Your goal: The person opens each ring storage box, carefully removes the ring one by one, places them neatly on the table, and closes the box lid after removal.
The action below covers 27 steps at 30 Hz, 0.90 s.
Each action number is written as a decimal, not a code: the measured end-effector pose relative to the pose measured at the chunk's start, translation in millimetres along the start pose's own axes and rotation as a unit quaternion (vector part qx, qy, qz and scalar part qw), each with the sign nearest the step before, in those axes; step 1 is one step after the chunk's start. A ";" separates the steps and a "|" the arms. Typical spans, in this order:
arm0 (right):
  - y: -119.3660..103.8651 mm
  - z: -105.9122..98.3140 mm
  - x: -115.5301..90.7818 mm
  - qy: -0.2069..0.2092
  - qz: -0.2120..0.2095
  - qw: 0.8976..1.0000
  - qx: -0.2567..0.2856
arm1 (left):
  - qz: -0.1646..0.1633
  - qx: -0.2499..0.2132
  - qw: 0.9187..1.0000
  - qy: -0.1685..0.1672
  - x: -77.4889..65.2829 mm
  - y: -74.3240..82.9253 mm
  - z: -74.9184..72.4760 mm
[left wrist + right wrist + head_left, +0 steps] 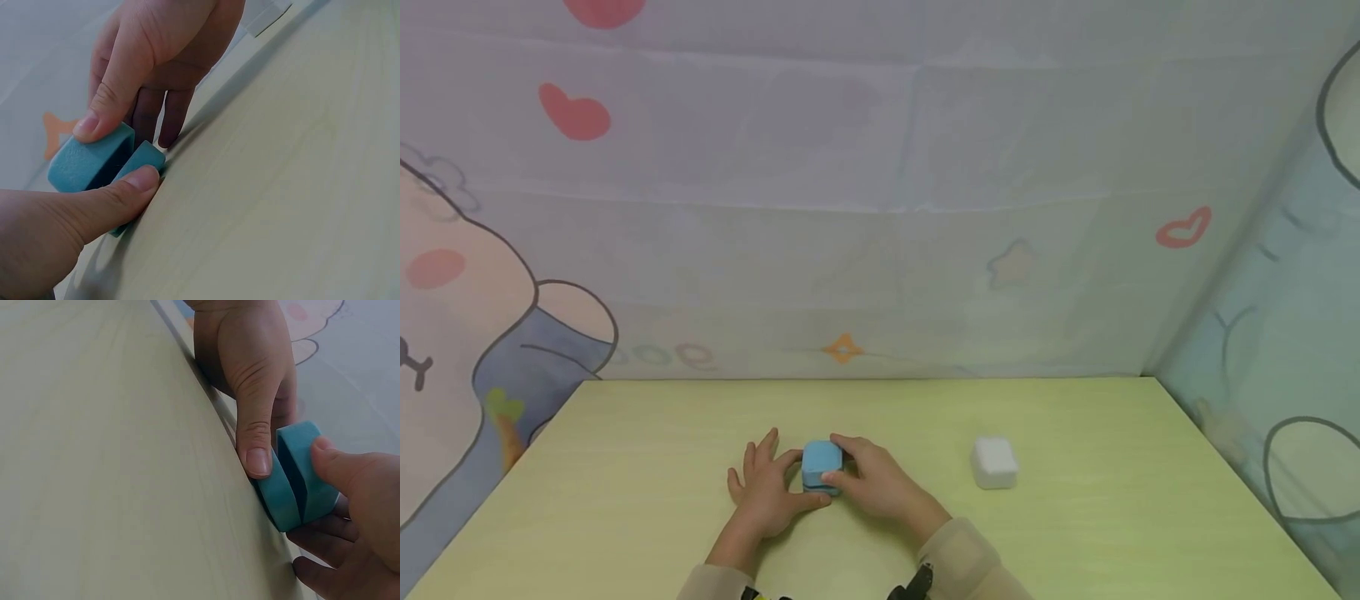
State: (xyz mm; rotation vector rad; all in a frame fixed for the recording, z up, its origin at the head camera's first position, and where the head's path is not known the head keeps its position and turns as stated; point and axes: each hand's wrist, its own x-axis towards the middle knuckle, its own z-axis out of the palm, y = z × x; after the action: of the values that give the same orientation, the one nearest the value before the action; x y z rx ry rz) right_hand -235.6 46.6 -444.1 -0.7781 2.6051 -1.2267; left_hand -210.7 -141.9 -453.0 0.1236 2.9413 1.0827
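A small light-blue box (822,457) with rounded corners stands on the table, held between both hands. In the left wrist view its lid (87,164) sits tilted over the base (145,160), with a dark gap between them. My left hand (767,496) pinches the base, thumb at the near side. From the right, my right hand (880,483) grips the lid between thumb and fingers. The right wrist view also shows the right thumb on the lid (312,465) and the left thumb on the base (279,499). The inside of the box is hidden.
To the right of the hands a white box (995,462) with rounded corners sits on the pale yellow-green table (1112,533). A printed cloth (880,275) hangs behind the table's back edge. More printed cloth (1262,350) borders the right side.
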 end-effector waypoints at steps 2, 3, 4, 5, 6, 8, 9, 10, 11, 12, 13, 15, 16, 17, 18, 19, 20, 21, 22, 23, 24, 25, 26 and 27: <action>0.9 0.3 0.0 0.002 0.001 1.000 -0.002 | -0.001 0.000 1.000 0.000 -0.7 0.7 -0.1; 0.9 0.1 -0.3 0.003 0.000 1.000 -0.002 | 0.000 0.000 1.000 0.000 -1.0 0.8 -0.1; 1.0 0.2 -0.5 0.003 0.000 1.000 -0.002 | 0.000 0.001 1.000 0.000 -1.4 1.1 -0.3; 0.8 0.1 -0.7 0.003 0.001 1.000 -0.001 | 0.000 0.002 1.000 0.001 -1.9 1.6 -0.5; 0.4 0.0 -1.0 0.003 0.001 1.000 -0.001 | 0.001 0.002 1.000 0.001 -2.2 1.9 -0.7; -0.5 -0.4 -1.8 0.003 0.002 1.000 -0.001 | -0.001 0.004 1.000 0.000 -2.6 2.3 -1.1; -1.1 -0.8 -2.1 0.004 0.002 1.000 -0.001 | 0.000 0.005 1.000 0.000 -2.7 2.5 -1.3; -1.6 -1.0 -2.5 0.004 0.001 1.000 -0.001 | 0.000 0.006 1.000 0.000 -2.9 2.7 -1.4; -2.3 -1.3 -2.7 0.003 0.001 1.000 -0.001 | 0.000 0.006 1.000 -0.001 -3.0 2.8 -1.6; -2.8 -1.6 -3.1 0.003 0.001 1.000 -0.001 | 0.000 0.006 1.000 -0.001 -3.0 2.8 -1.5; -3.1 -1.9 -3.3 0.003 0.000 1.000 -0.002 | 0.000 0.006 1.000 -0.001 -3.0 2.8 -1.5; -3.8 -2.2 -3.6 0.004 -0.003 1.000 -0.001 | 0.001 0.004 1.000 0.000 -3.1 2.9 -1.5; -4.1 -2.3 -3.7 0.004 -0.003 1.000 0.000 | 0.001 0.003 1.000 0.000 -3.2 3.0 -1.4; -4.2 -2.3 -3.7 0.004 -0.003 1.000 0.000 | 0.001 0.002 1.000 0.000 -3.4 3.1 -1.4; -4.2 -2.1 -3.7 0.004 -0.004 1.000 0.001 | 0.001 0.001 1.000 0.001 -3.5 3.0 -1.3; -4.1 -2.0 -3.7 0.005 -0.004 1.000 0.002 | 0.002 0.000 1.000 0.001 -3.7 3.0 -1.2; -4.0 -1.8 -3.8 0.005 -0.004 1.000 0.003 | 0.002 0.000 1.000 0.002 -3.9 3.0 -1.1; -4.0 -1.8 -3.9 0.006 -0.002 1.000 0.004 | 0.002 -0.001 1.000 0.002 -3.9 2.9 -0.9; -3.9 -1.7 -3.8 0.006 -0.001 1.000 0.004 | 0.003 -0.001 1.000 0.002 -4.0 2.8 -0.6; -3.7 -1.6 -3.9 0.007 0.000 1.000 0.003 | 0.003 -0.001 1.000 0.001 -3.9 2.6 -0.3; -3.5 -1.6 -4.0 0.008 0.000 1.000 0.003 | 0.003 -0.001 1.000 0.001 -3.7 2.4 0.1; -3.4 -1.6 -4.3 0.009 0.001 1.000 0.001 | 0.003 -0.001 1.000 0.000 -3.4 2.5 0.5; -3.4 -1.7 -4.5 0.010 0.001 1.000 0.001 | 0.003 -0.002 1.000 -0.001 -3.2 2.5 0.9; -3.4 -1.9 -4.9 0.010 0.002 1.000 0.000 | 0.003 -0.004 1.000 -0.002 -2.9 2.5 1.4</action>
State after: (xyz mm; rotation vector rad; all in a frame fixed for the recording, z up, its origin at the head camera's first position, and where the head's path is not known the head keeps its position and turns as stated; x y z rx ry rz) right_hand -230.8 48.5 -440.7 -0.7642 2.6203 -1.2401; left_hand -207.6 -139.3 -452.5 0.1338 2.9351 1.0921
